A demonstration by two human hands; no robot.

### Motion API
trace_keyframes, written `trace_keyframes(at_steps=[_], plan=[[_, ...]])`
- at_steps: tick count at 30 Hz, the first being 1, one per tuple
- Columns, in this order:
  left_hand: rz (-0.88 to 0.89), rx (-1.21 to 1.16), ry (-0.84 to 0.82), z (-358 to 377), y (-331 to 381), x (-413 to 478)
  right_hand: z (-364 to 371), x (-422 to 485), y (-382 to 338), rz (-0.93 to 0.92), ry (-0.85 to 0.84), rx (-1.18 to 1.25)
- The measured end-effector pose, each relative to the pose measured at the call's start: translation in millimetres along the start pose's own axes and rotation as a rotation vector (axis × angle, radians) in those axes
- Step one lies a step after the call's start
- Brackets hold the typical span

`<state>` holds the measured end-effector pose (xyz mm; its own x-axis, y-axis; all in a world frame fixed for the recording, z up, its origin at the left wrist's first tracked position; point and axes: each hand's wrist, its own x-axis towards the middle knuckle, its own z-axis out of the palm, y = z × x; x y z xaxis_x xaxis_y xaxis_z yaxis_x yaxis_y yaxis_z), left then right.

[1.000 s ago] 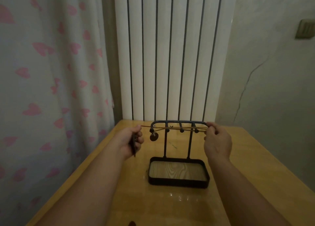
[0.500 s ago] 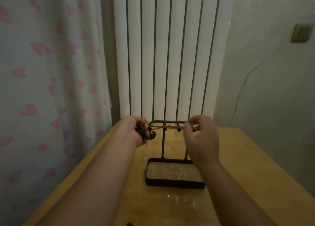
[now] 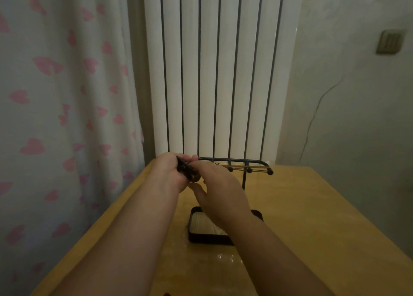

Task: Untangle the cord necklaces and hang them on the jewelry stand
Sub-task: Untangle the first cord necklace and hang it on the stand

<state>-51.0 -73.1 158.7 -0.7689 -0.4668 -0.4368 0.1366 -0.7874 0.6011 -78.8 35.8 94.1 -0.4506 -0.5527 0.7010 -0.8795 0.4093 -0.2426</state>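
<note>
wooden table (image 3: 312, 206) before a white radiator (image 3: 207, 72). left hand (image 3: 169, 173) fingers curl round dark cords (image 3: 184, 168); right hand (image 3: 220, 193), at its 3 o'clock, touches them, grip hidden. it covers the stand (image 3: 244, 179)'s left end; a tan cord necklace (image 3: 243, 167) lies along the top bar. heart-print curtain (image 3: 55, 94) at 9 o'clock.

— Where's the jewelry stand (image 3: 244, 180)?
— Upright on the worktop (image 3: 317, 210). It's black metal, with a top rail of ball-tipped pegs (image 3: 249, 170) and a rectangular tray base (image 3: 207, 239) with a pale wood-grain floor.
— And the necklaces?
— A tan cord (image 3: 257, 167) lies stretched along the pegs to the right end. At the rail's left end, the left hand (image 3: 169, 173) grips a dark cord (image 3: 183, 167) bundle with a small round pendant (image 3: 196, 178).
</note>
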Motion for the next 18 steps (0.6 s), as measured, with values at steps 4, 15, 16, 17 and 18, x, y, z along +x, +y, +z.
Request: trace_keyframes(at_steps=[4, 15, 16, 17, 18], plan=[[0.013, 0.109, 0.019, 1.6, -0.5, -3.4, 1.6, 0.1, -0.4, 0.023, 0.085, 0.032], [0.209, 0.486, 0.128, -12.9, -5.8, 15.9, -13.5, 14.7, 3.4, 0.291, 0.149, 0.226], [0.214, 0.514, 0.137, -11.2, -5.7, 15.7, -16.2, 17.7, 6.0, 0.327, 0.159, 0.235], [0.223, 0.546, 0.152, -9.3, -5.6, 15.5, -18.9, 20.7, 8.4, 0.359, 0.165, 0.239], [0.238, 0.584, 0.168, -7.8, -6.1, 15.7, -21.9, 23.8, 11.0, 0.387, 0.168, 0.243]])
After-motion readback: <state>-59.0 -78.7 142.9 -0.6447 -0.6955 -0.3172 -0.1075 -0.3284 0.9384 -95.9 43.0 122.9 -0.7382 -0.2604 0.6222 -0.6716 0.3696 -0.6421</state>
